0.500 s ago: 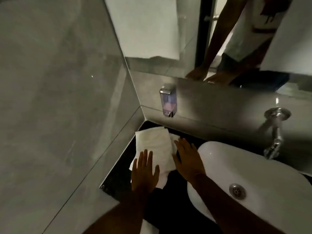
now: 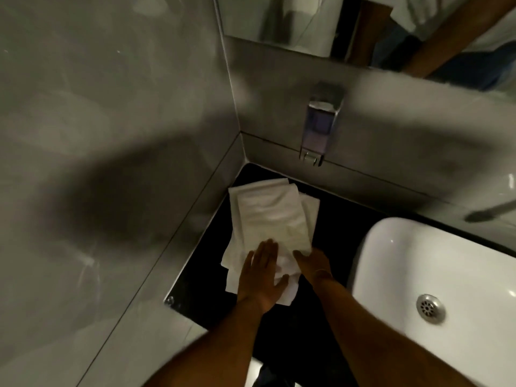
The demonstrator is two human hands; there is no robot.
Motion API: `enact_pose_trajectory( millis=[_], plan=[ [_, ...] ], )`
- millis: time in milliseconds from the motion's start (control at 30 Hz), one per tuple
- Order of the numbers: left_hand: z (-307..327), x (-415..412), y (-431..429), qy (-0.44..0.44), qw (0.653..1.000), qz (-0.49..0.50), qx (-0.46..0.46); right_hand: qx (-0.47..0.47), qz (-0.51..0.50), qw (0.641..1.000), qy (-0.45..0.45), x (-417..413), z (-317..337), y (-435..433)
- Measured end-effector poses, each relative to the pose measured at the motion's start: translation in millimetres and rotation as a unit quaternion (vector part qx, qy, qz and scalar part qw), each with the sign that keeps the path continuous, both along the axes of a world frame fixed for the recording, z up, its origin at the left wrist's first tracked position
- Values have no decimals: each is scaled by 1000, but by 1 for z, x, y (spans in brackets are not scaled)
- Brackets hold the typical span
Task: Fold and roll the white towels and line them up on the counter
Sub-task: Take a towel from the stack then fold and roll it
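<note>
A white towel [image 2: 268, 216] lies folded into a long strip on the black counter [image 2: 332, 230], reaching toward the corner of the walls. My left hand [image 2: 262, 277] rests flat on the towel's near end, fingers spread. My right hand [image 2: 312, 265] sits just right of it at the towel's near right edge, fingers curled onto the cloth; whether it grips the edge is unclear. The near end of the towel looks bunched between the two hands.
A white basin [image 2: 435, 263] with a metal drain [image 2: 430, 308] fills the right side. A soap dispenser [image 2: 321, 127] hangs on the back wall above the counter. Grey tiled walls close the left and back; a mirror [image 2: 307, 23] sits above.
Both hands have drawn back to the towel's near end, the right hand shifting from the towel's middle right edge. The view has tilted down and moved closer.
</note>
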State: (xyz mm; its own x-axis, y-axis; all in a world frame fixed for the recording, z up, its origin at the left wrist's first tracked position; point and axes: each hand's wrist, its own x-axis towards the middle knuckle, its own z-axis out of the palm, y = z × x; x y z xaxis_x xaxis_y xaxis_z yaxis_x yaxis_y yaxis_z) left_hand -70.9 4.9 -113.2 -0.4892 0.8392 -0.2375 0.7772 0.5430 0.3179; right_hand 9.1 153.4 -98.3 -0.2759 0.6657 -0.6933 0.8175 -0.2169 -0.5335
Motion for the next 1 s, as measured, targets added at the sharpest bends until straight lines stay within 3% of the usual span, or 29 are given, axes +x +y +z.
enact_pose_trajectory(
  millis=[200, 400, 567, 633, 767, 867, 1000],
  plan=[
    [5, 6, 12, -19, 996, 81, 12, 27, -88, 995, 35, -5, 27, -7],
    [13, 14, 27, 16, 998, 44, 41, 18, -164, 977, 136, -19, 52, -13],
    [51, -2, 20, -63, 975, 156, 147, -34, -162, 956, 242, -21, 86, -6],
    [80, -11, 19, -89, 972, 166, 142, -61, -166, 945, 276, -17, 107, -5],
    [152, -29, 32, -156, 979, 69, 110, -82, -161, 929, 324, 21, 172, 4],
    [217, -34, 46, -246, 964, -22, 99, -115, -150, 910, 369, 76, 227, 17],
    [274, 10, 72, -285, 946, -124, 95, -106, -132, 884, 437, 181, 276, 30]
  ],
)
